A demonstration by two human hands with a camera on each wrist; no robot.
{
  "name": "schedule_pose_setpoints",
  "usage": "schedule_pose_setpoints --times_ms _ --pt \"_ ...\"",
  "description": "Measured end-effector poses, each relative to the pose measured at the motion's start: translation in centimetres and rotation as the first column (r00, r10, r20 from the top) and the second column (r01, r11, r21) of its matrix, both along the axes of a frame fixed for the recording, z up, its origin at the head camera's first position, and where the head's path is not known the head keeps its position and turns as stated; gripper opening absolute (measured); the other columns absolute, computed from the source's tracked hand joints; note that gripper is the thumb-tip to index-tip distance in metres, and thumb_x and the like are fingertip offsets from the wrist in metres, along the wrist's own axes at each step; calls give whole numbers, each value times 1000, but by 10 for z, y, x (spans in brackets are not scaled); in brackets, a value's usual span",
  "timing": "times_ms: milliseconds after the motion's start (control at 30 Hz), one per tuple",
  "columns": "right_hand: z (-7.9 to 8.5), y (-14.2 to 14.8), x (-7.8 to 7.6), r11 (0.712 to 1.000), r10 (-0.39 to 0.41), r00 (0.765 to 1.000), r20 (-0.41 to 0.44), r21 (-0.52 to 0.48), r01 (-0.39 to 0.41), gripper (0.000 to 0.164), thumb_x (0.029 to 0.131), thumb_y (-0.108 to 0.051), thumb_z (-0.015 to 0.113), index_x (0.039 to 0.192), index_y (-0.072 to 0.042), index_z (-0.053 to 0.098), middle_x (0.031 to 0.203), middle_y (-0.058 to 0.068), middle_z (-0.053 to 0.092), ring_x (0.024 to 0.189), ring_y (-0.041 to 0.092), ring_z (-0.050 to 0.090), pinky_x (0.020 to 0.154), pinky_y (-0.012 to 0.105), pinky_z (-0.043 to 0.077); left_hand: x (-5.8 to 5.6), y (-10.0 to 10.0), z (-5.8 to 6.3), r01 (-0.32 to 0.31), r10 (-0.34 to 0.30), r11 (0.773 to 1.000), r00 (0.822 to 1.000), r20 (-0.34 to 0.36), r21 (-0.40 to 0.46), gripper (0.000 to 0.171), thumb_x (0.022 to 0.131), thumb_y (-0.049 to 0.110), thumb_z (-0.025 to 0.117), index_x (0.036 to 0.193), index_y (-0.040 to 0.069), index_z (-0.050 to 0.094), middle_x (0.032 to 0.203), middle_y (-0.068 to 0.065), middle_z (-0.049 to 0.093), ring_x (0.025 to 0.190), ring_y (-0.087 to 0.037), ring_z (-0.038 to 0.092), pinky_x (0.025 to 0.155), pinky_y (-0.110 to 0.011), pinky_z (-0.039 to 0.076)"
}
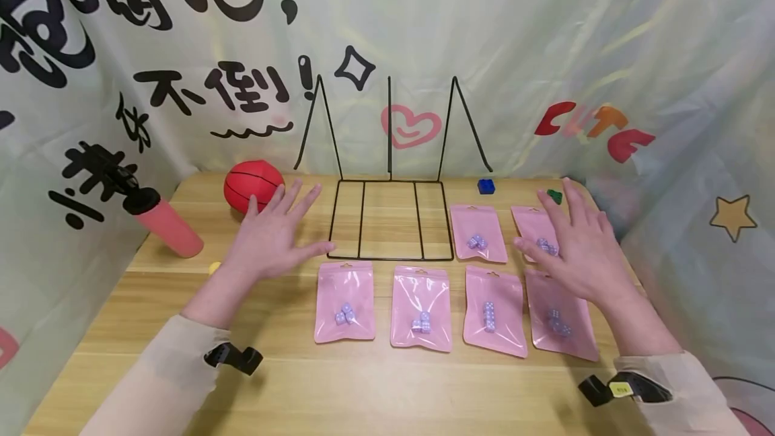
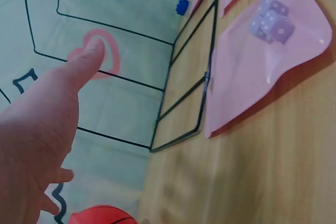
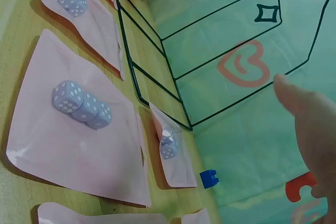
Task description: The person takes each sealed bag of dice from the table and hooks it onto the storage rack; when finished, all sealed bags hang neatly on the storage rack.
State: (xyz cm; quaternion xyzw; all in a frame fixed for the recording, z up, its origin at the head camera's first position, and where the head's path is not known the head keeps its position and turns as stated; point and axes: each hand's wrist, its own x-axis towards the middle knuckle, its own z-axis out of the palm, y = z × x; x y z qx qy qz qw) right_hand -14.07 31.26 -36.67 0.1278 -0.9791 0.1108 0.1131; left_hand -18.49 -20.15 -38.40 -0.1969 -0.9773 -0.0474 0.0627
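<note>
My left hand hovers with fingers spread between a red basketball-patterned ball and a black wire rack, holding nothing. My right hand, likewise spread and holding nothing, hangs above pink zip bags at the right, partly hiding two of them. Several such bags lie flat, four-sided, in a front row and right of the rack, among them a front-left bag and a back bag. Each shows small pale purple dice; whether these lie on or inside the bags I cannot tell.
A pink bottle with a black lid leans at the left. Behind the rack are a blue block and a green piece. A yellow object shows beside the left forearm. A printed cloth encloses the wooden table.
</note>
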Motion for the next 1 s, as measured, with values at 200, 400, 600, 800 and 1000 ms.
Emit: schedule_pose_setpoints --times_ms 200,400,600,800,1000 --pt "-6 -1 -2 983 -3 1000 17 -181 6 96 96 -51 74 167 -7 29 174 23 12 148 59 27 107 83 27 -4 1 -15 50 -51 998 998 27 36 108 89 88 48 172 30 12 170 -18 31 151 -44 38 115 -76 27" --pt "-10 -4 -6 919 33 999 27 -394 -19 89 93 -29 84 163 -3 36 166 23 28 142 55 38 105 80 36 -6 2 -27 81 -86 992 995 52 97 104 92 80 57 172 24 20 168 -18 36 147 -46 42 118 -67 32" --pt "-17 -4 -11 867 68 992 105 -498 -7 85 98 -26 79 166 -9 32 161 24 38 136 49 50 103 70 46 -11 1 -41 88 -99 984 993 69 154 96 94 69 67 169 22 31 169 -14 36 147 -45 43 114 -66 38" --pt "-24 -2 -14 832 74 980 187 -553 43 80 102 -30 74 166 -9 32 160 24 43 132 52 55 92 26 58 -16 1 -55 112 -129 975 988 79 190 90 95 63 71 165 18 40 168 -14 37 147 -43 44 115 -62 39" --pt "-30 -1 -19 789 95 970 226 -611 65 78 103 -26 73 167 -8 31 160 24 42 132 53 54 78 10 53 -19 1 -68 150 -171 971 979 106 186 83 97 63 69 162 16 47 167 -13 39 147 -39 45 114 -58 43"
